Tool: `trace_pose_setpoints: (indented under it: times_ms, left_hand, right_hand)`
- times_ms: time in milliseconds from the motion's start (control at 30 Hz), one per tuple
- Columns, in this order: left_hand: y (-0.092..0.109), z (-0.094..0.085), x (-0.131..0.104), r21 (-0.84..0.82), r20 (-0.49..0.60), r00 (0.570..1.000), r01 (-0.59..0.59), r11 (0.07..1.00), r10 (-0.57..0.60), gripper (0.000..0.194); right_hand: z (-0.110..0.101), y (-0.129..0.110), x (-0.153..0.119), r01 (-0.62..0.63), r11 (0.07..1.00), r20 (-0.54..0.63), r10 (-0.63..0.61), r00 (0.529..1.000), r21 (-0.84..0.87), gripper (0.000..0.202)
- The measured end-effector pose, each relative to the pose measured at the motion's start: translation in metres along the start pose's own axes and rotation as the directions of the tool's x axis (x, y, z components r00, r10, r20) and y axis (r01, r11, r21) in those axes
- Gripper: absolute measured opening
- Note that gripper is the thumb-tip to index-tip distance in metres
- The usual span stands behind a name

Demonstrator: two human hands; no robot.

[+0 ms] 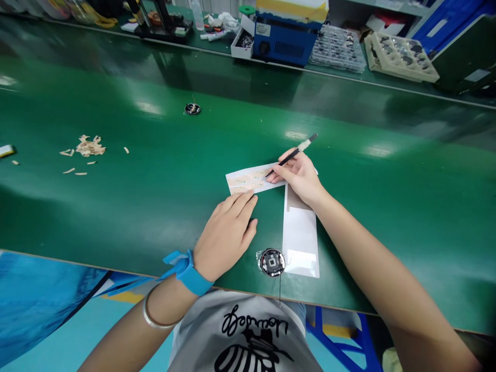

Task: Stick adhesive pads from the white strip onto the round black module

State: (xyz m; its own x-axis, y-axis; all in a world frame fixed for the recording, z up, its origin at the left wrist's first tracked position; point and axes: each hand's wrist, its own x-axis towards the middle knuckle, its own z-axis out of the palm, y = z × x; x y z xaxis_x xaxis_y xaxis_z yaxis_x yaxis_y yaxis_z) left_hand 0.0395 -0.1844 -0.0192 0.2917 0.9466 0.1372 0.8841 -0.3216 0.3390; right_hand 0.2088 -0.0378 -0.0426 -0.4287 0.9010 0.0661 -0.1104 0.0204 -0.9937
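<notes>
My right hand (296,173) is closed round a pair of black tweezers (289,157) with a whitish wrap near the upper end. Their tip rests at a white sheet of small peach-coloured stickers (248,178). Fingers of my left hand (228,230), stretched out and flat, press on the near edge of that sheet. Under my right wrist lies a white backing sheet (300,237). Beside its lower left corner is a round black electronic module (272,262) with a square part in its middle and a thin wire hanging toward the table edge.
A pile of peeled tan strips (91,146) lies on the left of the green table. A second round module (192,108) is farther back. Along the back shelf stand a blue box (284,44), a clear parts tray (337,49) and a cream tray (403,57).
</notes>
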Motion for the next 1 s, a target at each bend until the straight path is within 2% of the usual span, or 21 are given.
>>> trace_pose_setpoints:
  times_ms: [133, 367, 433, 533, 633, 700, 767, 833, 900, 1000]
  left_hand:
    - [0.0, -0.002, 0.001, -0.03, 0.001, 1.0, 0.014, 0.999, -0.014, 0.041]
    - [-0.003, -0.001, 0.006, -0.076, -0.025, 0.999, 0.036, 0.996, -0.038, 0.037]
    - [-0.004, -0.004, 0.004, -0.122, -0.03, 0.999, 0.04, 0.992, -0.043, 0.037]
    - [-0.001, -0.013, -0.009, -0.276, -0.026, 0.999, 0.013, 0.961, -0.021, 0.043]
    - [0.009, -0.02, -0.03, -0.418, 0.098, 0.994, -0.006, 0.909, 0.051, 0.059]
    - [0.017, -0.019, -0.041, -0.436, 0.18, 0.98, 0.0, 0.9, 0.088, 0.069]
    - [0.024, -0.013, -0.047, -0.42, 0.204, 0.974, -0.003, 0.907, 0.098, 0.068]
    - [0.029, -0.006, -0.048, -0.408, 0.183, 0.979, -0.005, 0.913, 0.086, 0.058]
    - [0.033, 0.0, -0.048, -0.401, 0.125, 0.992, 0.021, 0.916, 0.031, 0.05]
    - [0.04, 0.004, -0.047, -0.359, 0.024, 0.992, 0.123, 0.925, -0.122, 0.052]
  right_hand:
    - [0.0, -0.003, -0.001, -0.005, 0.999, -0.005, 0.005, 1.0, 0.043, 0.044]
    - [-0.001, -0.005, 0.0, -0.042, 0.993, -0.083, 0.051, 0.995, 0.112, 0.05]
    - [-0.004, -0.012, 0.002, -0.032, 0.991, -0.107, 0.046, 0.993, 0.128, 0.049]
    - [-0.007, -0.032, -0.006, 0.02, 0.991, -0.191, 0.005, 0.982, 0.129, 0.042]
    - [-0.003, -0.056, -0.042, 0.093, 0.994, -0.29, -0.07, 0.954, 0.064, 0.033]
    - [0.007, -0.064, -0.081, 0.119, 0.993, -0.359, -0.109, 0.927, 0.005, 0.028]
    - [0.023, -0.063, -0.123, 0.085, 0.995, -0.457, -0.102, 0.884, -0.059, 0.022]
    - [0.04, -0.054, -0.16, 0.03, 0.992, -0.566, -0.092, 0.819, -0.119, 0.018]
    - [0.055, -0.042, -0.184, -0.01, 0.987, -0.634, -0.096, 0.768, -0.162, 0.018]
    - [0.07, -0.027, -0.197, -0.006, 0.983, -0.663, -0.119, 0.739, -0.183, 0.02]
